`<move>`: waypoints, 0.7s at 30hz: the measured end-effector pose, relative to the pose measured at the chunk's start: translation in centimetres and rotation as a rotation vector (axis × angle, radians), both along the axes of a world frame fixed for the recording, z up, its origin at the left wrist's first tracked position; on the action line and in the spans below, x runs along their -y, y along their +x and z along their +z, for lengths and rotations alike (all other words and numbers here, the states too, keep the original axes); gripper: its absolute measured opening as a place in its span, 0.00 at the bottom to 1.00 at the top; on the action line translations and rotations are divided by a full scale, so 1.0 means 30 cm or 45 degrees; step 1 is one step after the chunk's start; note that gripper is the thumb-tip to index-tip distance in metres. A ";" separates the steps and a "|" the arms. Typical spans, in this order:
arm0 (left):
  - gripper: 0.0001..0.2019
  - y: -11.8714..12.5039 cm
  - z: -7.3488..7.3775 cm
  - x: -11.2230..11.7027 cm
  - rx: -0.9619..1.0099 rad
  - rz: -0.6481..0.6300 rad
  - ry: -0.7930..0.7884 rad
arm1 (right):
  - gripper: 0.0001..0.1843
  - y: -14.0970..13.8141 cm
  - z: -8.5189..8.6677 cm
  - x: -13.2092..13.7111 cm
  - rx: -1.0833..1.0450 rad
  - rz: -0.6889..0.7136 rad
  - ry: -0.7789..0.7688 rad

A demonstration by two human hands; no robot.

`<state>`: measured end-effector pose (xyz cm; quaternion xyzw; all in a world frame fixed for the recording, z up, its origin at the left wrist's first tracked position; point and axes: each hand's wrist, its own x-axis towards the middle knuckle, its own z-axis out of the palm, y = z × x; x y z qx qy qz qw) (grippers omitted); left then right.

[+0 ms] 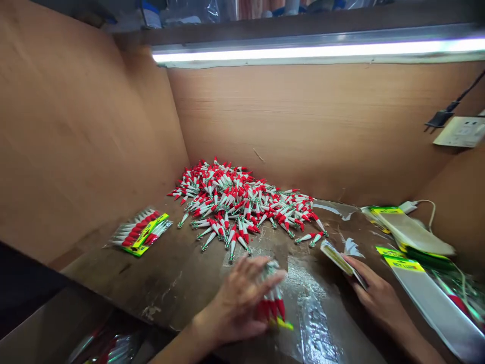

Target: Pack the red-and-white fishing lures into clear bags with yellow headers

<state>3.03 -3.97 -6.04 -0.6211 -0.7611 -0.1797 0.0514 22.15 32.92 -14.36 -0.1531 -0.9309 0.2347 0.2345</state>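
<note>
My left hand [242, 296], blurred by motion, is closed over a pack of red-and-white squid jigs [278, 306] at the front of the table. The red ends point toward me, and a bit of yellow card shows below them. Part of the pack is hidden under my fingers. To the right, my right hand [379, 293] grips a slim, pale tool that looks like a stapler [341, 263], raised at a slant. Beyond both hands lies a large heap of loose red-and-white squid jigs [235, 197].
A filled pack of jigs with a yellow-green header [146, 232] lies at the left. At the right are clear bags with yellow headers [435, 298] and another stack of bags [413, 230]. Wooden panels enclose the table [182, 308]; a plug [439, 120] hangs by a socket [460, 131].
</note>
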 end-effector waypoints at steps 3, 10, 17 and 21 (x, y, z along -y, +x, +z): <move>0.46 -0.233 0.052 0.220 -0.169 0.544 0.191 | 0.25 -0.004 0.038 0.027 0.002 -0.028 -0.392; 0.49 -0.719 0.105 0.459 -0.332 1.163 0.224 | 0.27 -0.140 0.174 0.221 0.519 0.451 -0.962; 0.42 -0.248 0.073 -0.067 -0.079 -0.078 0.028 | 0.17 -0.353 0.226 0.054 0.450 -0.037 0.539; 0.50 -0.160 -0.013 -0.239 0.054 -0.322 -0.137 | 0.20 -0.397 0.207 -0.031 0.522 0.009 0.735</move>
